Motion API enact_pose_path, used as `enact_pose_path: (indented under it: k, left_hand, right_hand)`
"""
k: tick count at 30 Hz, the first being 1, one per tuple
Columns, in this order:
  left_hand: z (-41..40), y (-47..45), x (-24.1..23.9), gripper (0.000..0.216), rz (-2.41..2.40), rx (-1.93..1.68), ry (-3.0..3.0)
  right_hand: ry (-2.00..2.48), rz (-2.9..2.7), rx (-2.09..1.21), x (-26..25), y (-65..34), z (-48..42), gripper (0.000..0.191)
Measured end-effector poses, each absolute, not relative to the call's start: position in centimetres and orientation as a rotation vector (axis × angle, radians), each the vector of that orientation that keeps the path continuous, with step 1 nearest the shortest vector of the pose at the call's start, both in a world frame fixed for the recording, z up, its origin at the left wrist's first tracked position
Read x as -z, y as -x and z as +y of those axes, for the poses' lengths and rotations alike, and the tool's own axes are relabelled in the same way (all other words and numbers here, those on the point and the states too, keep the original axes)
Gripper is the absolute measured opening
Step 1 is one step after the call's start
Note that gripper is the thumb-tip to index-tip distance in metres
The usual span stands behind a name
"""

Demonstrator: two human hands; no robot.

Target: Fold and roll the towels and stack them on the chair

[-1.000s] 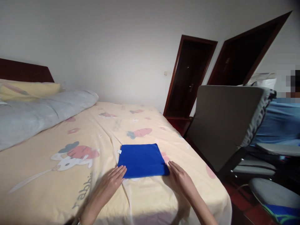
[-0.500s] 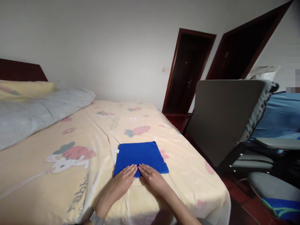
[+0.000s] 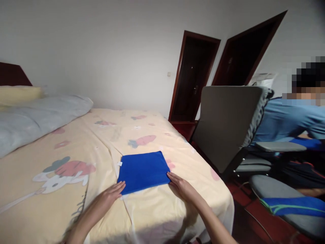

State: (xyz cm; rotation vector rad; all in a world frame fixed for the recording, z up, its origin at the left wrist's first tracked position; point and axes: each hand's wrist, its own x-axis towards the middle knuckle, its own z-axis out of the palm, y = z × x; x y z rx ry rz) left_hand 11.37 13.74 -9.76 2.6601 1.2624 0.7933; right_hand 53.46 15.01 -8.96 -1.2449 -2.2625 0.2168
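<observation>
A folded blue cloth [image 3: 143,169] with a small white tag [image 3: 120,164] on its left edge lies flat on the bed sheet [image 3: 101,145]. My left hand [image 3: 113,193] rests on the cloth's near left corner, fingers stretched out and side by side. At the near right corner, my right hand [image 3: 181,186] touches the edge with its fingertips, the fingers also extended. Both thumbs are mostly hidden from view.
Left on the bed lies a long grey pillow or bolster [image 3: 48,110]. Beyond the bed's right edge stand a grey-backed chair [image 3: 225,125] and a grey seat [image 3: 269,186] with blue, green-edged cloth [image 3: 297,205]. A person in a blue shirt [image 3: 286,118] sits at the far right.
My hands have slid apart from the middle of the cloth's near edge, out to its two near corners. The camera has turned right, bringing more of the other person into view.
</observation>
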Motion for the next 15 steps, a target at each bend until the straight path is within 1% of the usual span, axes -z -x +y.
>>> enact_pose_path:
  k: [5, 9, 12, 15]
  left_hand:
    - [12.9, -11.6, 7.0, 0.039, 1.334, -0.718, -2.553]
    - [12.4, -12.2, 5.1, 0.031, 1.428, -0.802, -2.468]
    - [12.5, -13.7, 5.2, 0.028, 1.394, -0.878, -2.527]
    - [12.9, -15.2, 6.0, 0.028, 1.336, -0.82, -2.631]
  right_hand:
    - [1.271, -2.276, -0.237, 8.6, -53.7, 15.4, 0.044]
    - [1.209, -2.321, -0.154, 7.2, -52.8, 15.4, 0.059]
    - [1.169, -2.34, -0.119, 6.0, -50.8, 15.1, 0.063]
    - [1.143, -2.442, -0.178, 5.6, -48.6, 14.9, 0.064]
